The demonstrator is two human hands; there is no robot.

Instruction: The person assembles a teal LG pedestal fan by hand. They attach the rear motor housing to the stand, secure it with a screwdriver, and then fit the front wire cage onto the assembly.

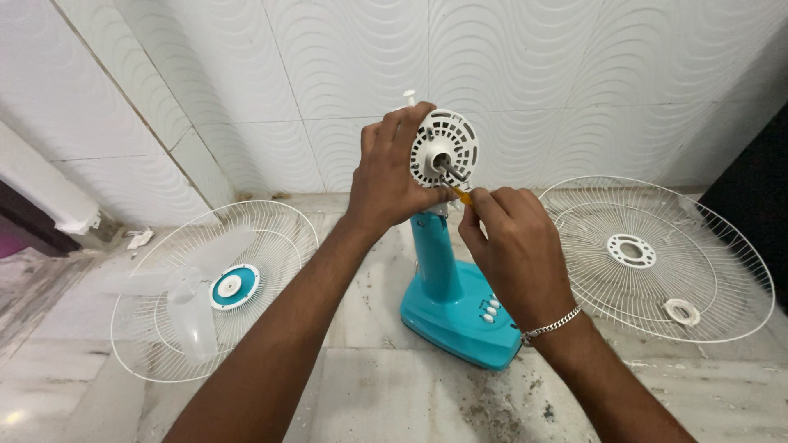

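One fan motor (444, 150), two grilles (657, 258).

The fan motor head (444, 149) is white and round, its slotted face turned toward the camera with a bare metal shaft sticking out of the middle. It sits upright on a turquoise stand (456, 295) with white buttons on its base. A small yellow-handled screwdriver (460, 194) points at the head's lower edge.

A room in a home, judging by its wave-patterned white wall tiles (492, 74) and dusty marble floor (394, 394), where a dismantled teal table fan (451, 303) stands.
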